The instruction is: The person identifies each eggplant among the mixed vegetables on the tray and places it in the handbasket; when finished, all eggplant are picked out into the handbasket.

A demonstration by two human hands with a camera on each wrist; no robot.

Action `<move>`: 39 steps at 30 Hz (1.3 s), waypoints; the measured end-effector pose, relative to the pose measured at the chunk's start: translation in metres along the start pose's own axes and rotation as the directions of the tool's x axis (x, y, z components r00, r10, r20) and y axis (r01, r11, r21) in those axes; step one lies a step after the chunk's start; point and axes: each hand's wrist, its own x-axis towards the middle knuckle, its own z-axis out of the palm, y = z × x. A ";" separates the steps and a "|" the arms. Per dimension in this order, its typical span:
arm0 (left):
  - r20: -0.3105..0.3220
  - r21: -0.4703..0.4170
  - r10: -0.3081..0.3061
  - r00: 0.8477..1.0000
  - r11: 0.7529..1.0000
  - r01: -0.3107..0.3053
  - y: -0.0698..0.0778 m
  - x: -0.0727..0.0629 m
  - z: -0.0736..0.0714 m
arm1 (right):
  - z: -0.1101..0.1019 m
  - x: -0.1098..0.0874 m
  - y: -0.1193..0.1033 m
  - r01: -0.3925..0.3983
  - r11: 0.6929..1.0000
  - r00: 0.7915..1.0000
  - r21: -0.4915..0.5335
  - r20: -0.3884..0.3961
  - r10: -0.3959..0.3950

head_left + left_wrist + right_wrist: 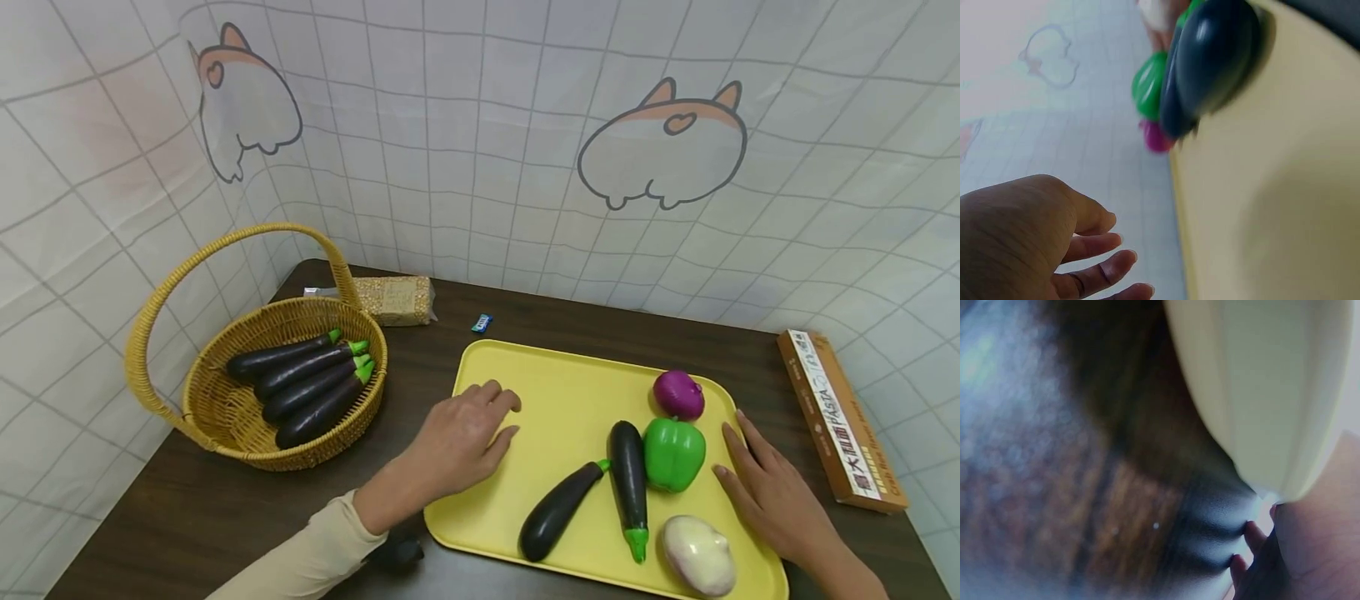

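My left hand (465,433) hovers over the left part of a yellow tray (555,400), its fingers loosely bent with nothing between them. At the tray's right edge, my right hand (780,500) rests with fingers spread over the rim. Two dark eggplants (628,475) lie on the tray between the hands, one slanted and one lengthwise. Beside them, nearer the right hand, are a green bell pepper (675,454), a purple onion (678,394) and a pale, purple-tinged round vegetable (699,556). In the left wrist view, the left fingers (1107,269) hold nothing.
A wicker basket (300,458) with a tall handle stands at left, with several eggplants (315,387) inside. Behind it lies a clear bag of grains (397,300), near a small blue packet (482,323). A pasta box (840,421) sits at right. Something dark (405,553) shows under the left sleeve.
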 end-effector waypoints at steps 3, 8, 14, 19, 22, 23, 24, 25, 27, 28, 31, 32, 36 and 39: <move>0.061 -0.021 0.020 0.998 1.000 -0.019 0.016 0.003 0.017 | 0.000 0.000 0.000 0.001 1.000 1.000 0.001 -0.003 -0.001; 0.183 -0.072 0.006 0.983 0.997 0.008 0.036 0.004 0.038 | 0.000 -0.001 -0.001 0.000 1.000 1.000 -0.004 0.001 0.000; 0.284 -0.089 0.001 0.959 0.996 0.026 0.050 0.005 0.053 | 0.000 -0.002 -0.003 0.007 1.000 1.000 -0.012 -0.011 -0.007; 0.330 -0.147 0.017 0.944 0.989 0.034 0.058 0.007 0.058 | 0.000 -0.002 -0.003 0.004 1.000 1.000 -0.005 -0.012 -0.005; 0.367 -0.198 0.019 0.930 0.978 0.058 0.063 0.008 0.059 | 0.001 -0.002 -0.002 0.002 1.000 1.000 -0.005 -0.010 -0.002; 0.377 -0.213 0.016 0.926 0.975 0.070 0.065 0.009 0.059 | 0.001 -0.002 -0.002 0.002 1.000 1.000 -0.004 -0.010 -0.002; 0.385 -0.231 0.016 0.923 0.970 0.080 0.066 0.009 0.059 | 0.001 -0.002 -0.002 0.002 1.000 1.000 -0.003 -0.010 -0.002; 0.392 -0.243 0.015 0.920 0.966 0.088 0.066 0.008 0.059 | 0.002 -0.002 -0.001 0.003 1.000 1.000 -0.002 -0.010 -0.003; 0.407 -0.268 0.008 0.914 0.957 0.111 0.066 0.008 0.058 | 0.003 -0.002 -0.001 0.009 1.000 1.000 -0.003 -0.014 -0.009; 0.411 -0.277 0.004 0.912 0.953 0.120 0.065 0.007 0.057 | 0.003 -0.002 -0.001 0.013 1.000 1.000 -0.001 -0.019 -0.013; 0.424 -0.282 0.001 0.906 0.950 0.132 0.060 0.007 0.051 | 0.003 -0.002 0.001 0.027 1.000 0.999 -0.002 -0.032 -0.027; 0.428 -0.280 0.001 0.904 0.951 0.132 0.057 0.007 0.048 | 0.003 -0.002 0.001 0.028 1.000 0.999 -0.002 -0.033 -0.028; 0.437 -0.265 0.000 0.899 0.956 0.128 0.047 0.008 0.035 | 0.003 -0.002 0.002 0.017 1.000 1.000 -0.003 -0.022 -0.017; 0.432 -0.276 -0.032 0.901 0.947 0.166 0.038 0.007 0.026 | 0.003 -0.002 0.000 0.006 1.000 1.000 0.003 -0.009 -0.006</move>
